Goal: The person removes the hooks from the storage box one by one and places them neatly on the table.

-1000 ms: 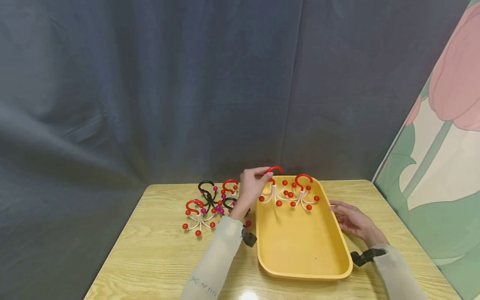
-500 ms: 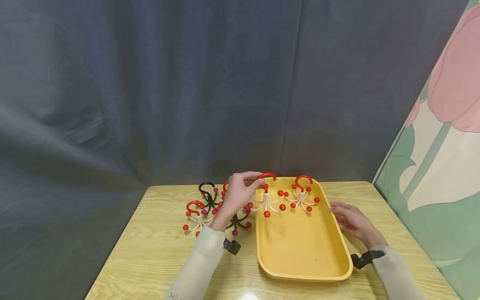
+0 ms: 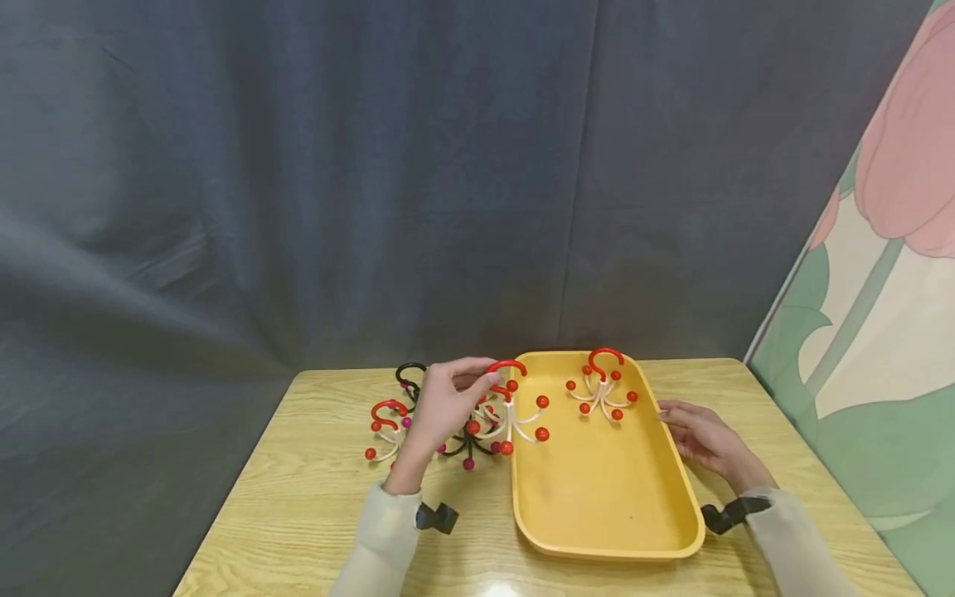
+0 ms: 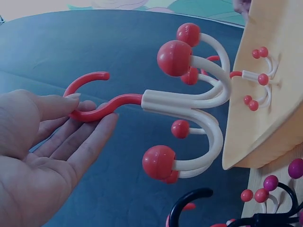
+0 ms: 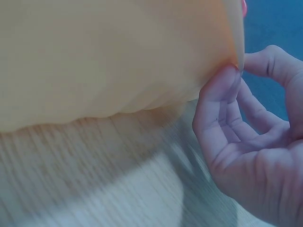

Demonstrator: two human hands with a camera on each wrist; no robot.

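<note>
My left hand [image 3: 448, 406] pinches the red hooked top of a multi-arm hanging hook [image 3: 511, 424] between thumb and fingers. This hook has a white stem and curved white arms tipped with red balls; it hangs upright at the left rim of the yellow tray [image 3: 608, 506]. The left wrist view shows the held hook [image 4: 182, 101] with its arms spread towards the tray wall. A second red-and-white hook [image 3: 601, 396] stands in the tray's far right part. At the tray's right rim, my right hand [image 3: 697, 435] holds the edge, thumb and curled index finger [image 5: 213, 94] meeting there.
Left of the tray, several similar hooks stand grouped on the wooden table [image 3: 261, 514]: a red-and-white one [image 3: 388, 414], black ones with magenta balls [image 3: 468, 448], partly behind my left hand. A dark curtain [image 3: 448, 166] hangs behind the table; a flower-patterned panel [image 3: 880, 348] is at right.
My left hand has moved left and nearer to me with the held hook, from over the tray's far part to its left rim. My right hand and the tray have stayed put.
</note>
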